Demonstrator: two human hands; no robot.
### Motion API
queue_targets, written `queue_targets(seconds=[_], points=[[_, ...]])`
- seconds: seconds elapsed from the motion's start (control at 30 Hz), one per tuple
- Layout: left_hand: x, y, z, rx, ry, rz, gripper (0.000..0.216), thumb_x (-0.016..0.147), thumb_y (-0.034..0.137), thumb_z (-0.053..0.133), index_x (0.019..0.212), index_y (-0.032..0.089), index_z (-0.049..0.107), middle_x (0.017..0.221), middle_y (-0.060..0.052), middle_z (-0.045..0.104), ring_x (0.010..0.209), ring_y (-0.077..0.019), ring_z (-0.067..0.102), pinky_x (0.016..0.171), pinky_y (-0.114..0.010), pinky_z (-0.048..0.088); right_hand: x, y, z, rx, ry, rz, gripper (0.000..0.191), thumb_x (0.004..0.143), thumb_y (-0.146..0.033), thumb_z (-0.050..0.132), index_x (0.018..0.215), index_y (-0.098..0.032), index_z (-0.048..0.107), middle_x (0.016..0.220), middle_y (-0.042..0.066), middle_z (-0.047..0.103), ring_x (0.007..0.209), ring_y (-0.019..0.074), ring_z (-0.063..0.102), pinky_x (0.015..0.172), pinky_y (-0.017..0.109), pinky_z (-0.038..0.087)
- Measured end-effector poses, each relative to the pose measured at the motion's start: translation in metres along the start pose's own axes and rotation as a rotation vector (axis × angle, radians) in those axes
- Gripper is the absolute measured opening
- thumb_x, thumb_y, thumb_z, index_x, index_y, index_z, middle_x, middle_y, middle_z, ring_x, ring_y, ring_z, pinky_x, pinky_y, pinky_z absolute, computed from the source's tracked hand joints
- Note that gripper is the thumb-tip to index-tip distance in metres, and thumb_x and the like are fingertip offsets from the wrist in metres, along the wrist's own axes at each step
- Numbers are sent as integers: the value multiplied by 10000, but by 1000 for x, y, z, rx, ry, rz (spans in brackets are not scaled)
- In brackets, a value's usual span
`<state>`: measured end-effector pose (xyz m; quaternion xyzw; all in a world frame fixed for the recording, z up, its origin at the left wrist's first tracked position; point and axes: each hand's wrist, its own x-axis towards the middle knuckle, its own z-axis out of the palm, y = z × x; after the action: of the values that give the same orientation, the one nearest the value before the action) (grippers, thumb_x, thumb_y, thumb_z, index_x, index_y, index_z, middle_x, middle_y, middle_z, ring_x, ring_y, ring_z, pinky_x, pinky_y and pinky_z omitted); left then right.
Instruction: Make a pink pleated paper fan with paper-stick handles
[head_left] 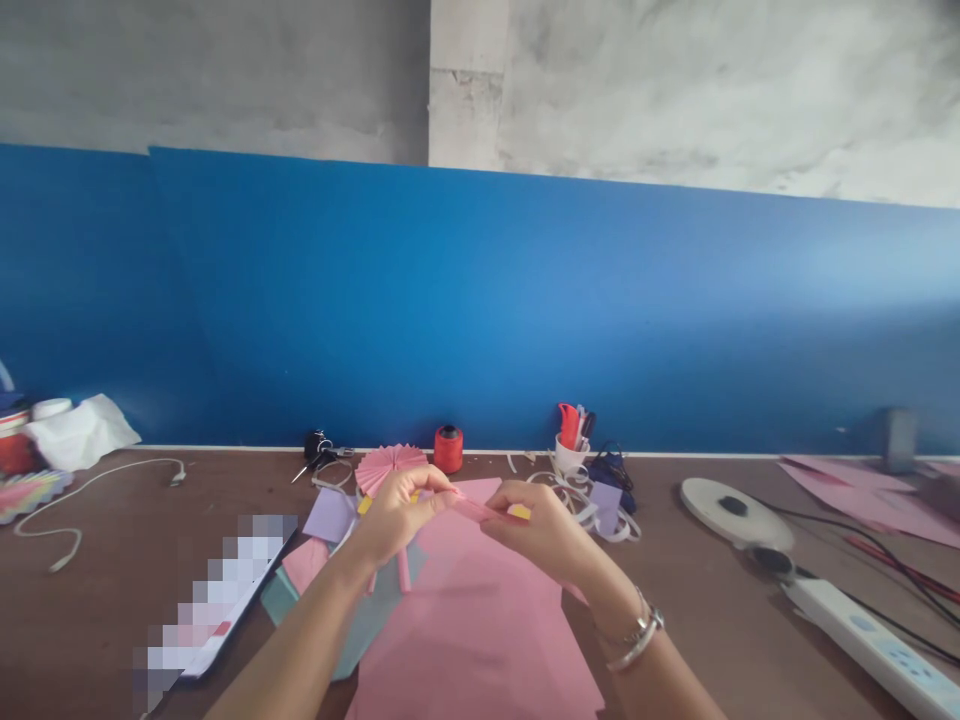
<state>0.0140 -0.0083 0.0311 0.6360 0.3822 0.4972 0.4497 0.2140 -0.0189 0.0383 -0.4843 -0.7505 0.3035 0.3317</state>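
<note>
Between my two hands stretches a narrow folded strip of pink paper [472, 508], held above the desk. My left hand [409, 510] pinches its left end between thumb and fingers. At the right end, my right hand [532, 525] is closed on the same strip; a bracelet circles that wrist. Large pink paper sheets [480, 620] lie below my hands. Behind my left hand rests a pleated pink paper fan [390, 465]. Grey-blue paper [375, 610] and a purple paper square [330, 513] lie to the left, partly covered by my arm.
A red thread spool [448, 450] and a white cup of pens [571, 455] stand along the blue partition [480, 320]. White ribbon [577, 495] curls near the cup. To the right lie a white round disc [731, 510] and a power strip [877, 640]; keys [322, 455] sit at back left.
</note>
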Motion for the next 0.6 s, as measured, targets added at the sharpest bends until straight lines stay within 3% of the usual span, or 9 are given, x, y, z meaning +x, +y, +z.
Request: queue_targets(seconds=[0.17, 0.27, 0.37, 0.47, 0.53, 0.6], points=[[4, -10, -6, -148, 43, -131, 189, 705, 355, 699, 662, 171, 694, 604, -4, 579, 596, -131, 486, 595, -244, 340, -1, -3, -9, 134, -178, -29, 233, 795, -383, 580, 878, -199, 698, 806, 0, 654, 763, 163, 564, 666, 251, 410], [7, -19, -7, -252, 61, -203, 220, 709, 378, 702, 688, 160, 686, 609, -2, 574, 607, -117, 506, 618, -232, 372, -5, -11, -15, 270, -199, -35, 367, 896, -429, 402, 953, -221, 699, 869, 11, 665, 824, 166, 579, 713, 254, 428], [10, -25, -3, -378, 32, -283, 244, 686, 382, 728, 766, 156, 684, 646, -1, 598, 573, -87, 512, 613, -217, 395, -6, -14, -16, 278, -209, 1, 317, 870, -386, 448, 1035, -248, 681, 863, 10, 672, 743, 154, 580, 647, 245, 433], [10, -28, 1, -390, 58, -326, 310, 687, 406, 722, 845, 143, 673, 709, -33, 650, 552, -82, 544, 583, -211, 412, -2, -4, -12, 171, -180, 7, 227, 787, -290, 545, 930, -216, 705, 775, 9, 654, 587, 120, 507, 517, 226, 372], [10, -30, 2, -402, 110, -361, 326, 703, 432, 697, 807, 127, 656, 671, -48, 654, 523, -92, 555, 551, -216, 422, 2, 5, -10, 132, -131, 69, 187, 767, -242, 524, 755, -184, 700, 681, 3, 615, 509, 93, 422, 458, 220, 304], [11, -33, 2, -436, 156, -410, 310, 702, 417, 695, 776, 120, 646, 651, -54, 654, 516, -100, 568, 541, -220, 438, 5, 12, -9, 170, -113, 110, 175, 758, -228, 519, 710, -170, 677, 602, -14, 558, 481, 78, 357, 447, 218, 257]])
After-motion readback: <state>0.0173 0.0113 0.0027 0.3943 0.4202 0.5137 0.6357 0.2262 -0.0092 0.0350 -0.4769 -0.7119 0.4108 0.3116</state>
